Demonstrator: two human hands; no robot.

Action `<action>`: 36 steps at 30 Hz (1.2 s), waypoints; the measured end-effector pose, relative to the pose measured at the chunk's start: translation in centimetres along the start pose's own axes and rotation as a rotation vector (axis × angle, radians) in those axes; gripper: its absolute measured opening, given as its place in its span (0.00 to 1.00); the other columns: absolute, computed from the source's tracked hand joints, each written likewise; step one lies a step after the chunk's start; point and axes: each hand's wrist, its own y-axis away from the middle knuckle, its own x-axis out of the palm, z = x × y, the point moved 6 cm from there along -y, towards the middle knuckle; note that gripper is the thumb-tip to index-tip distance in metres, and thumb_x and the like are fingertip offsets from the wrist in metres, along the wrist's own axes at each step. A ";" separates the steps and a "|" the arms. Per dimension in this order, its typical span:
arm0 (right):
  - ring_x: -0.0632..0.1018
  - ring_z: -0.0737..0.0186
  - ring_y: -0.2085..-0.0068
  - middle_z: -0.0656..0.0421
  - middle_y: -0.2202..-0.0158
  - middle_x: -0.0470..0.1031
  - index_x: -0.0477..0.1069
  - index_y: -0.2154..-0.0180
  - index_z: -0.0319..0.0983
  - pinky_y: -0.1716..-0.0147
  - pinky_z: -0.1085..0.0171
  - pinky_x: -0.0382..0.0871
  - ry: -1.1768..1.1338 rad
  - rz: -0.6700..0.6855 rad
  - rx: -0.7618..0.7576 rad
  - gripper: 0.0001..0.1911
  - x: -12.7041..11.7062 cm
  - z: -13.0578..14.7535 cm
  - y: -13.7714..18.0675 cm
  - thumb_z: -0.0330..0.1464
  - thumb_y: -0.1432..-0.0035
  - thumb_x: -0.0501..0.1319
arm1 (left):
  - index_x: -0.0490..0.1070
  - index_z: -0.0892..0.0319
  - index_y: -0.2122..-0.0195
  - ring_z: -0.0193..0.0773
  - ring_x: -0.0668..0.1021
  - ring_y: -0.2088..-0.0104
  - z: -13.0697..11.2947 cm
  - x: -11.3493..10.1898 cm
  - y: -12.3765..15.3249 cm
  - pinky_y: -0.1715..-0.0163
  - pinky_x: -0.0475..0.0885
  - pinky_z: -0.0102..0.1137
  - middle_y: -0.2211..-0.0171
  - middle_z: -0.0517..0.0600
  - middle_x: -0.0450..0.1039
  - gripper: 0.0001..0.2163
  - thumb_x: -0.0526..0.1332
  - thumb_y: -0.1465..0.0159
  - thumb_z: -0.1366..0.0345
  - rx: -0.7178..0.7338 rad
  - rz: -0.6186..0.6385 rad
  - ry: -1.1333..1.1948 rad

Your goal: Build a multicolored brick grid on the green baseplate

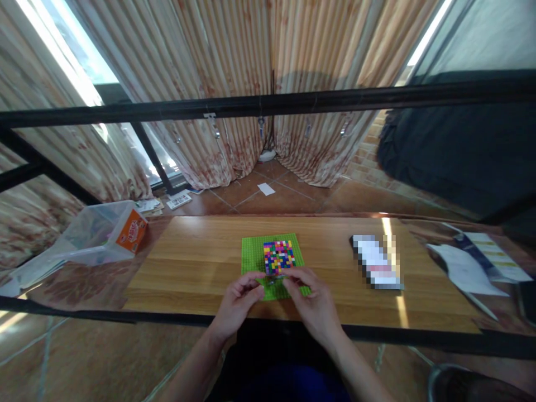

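Bright daylight came through the window (79, 61) at the top left, and we saw it wash out white. A sunny stripe (402, 315) lay across the table (188, 262). We saw the curtains (234, 84) bend near the edges. One patch (377, 261) was blurred into squares. The left hand (237, 304) and right hand (314, 306) looked a little soft.
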 end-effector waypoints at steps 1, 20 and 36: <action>0.75 0.63 0.60 0.58 0.60 0.75 0.75 0.58 0.44 0.60 0.63 0.70 0.008 0.049 -0.014 0.09 0.6 0.4 0.9 0.31 0.41 0.59 | 0.73 0.58 0.55 0.30 0.71 0.71 0.0 0.6 0.2 0.68 0.66 0.26 0.73 0.45 0.71 0.16 0.66 0.44 0.61 -0.008 0.022 -0.005; 0.76 0.64 0.61 0.58 0.63 0.75 0.76 0.64 0.44 0.60 0.66 0.70 0.053 0.168 0.031 0.08 1.4 1.1 3.0 0.29 0.39 0.57 | 0.65 0.59 0.43 0.33 0.73 0.71 0.2 3.8 1.5 0.66 0.70 0.30 0.70 0.48 0.73 0.22 0.59 0.37 0.59 -0.150 0.163 -0.042; 0.77 0.62 0.64 0.59 0.67 0.77 0.75 0.63 0.42 0.64 0.65 0.70 0.075 0.022 0.123 0.08 0.3 -0.7 2.6 0.34 0.40 0.58 | 0.62 0.56 0.44 0.39 0.73 0.59 -1.7 -0.7 -0.8 0.54 0.68 0.36 0.55 0.53 0.70 0.23 0.62 0.39 0.58 0.325 -0.323 -0.553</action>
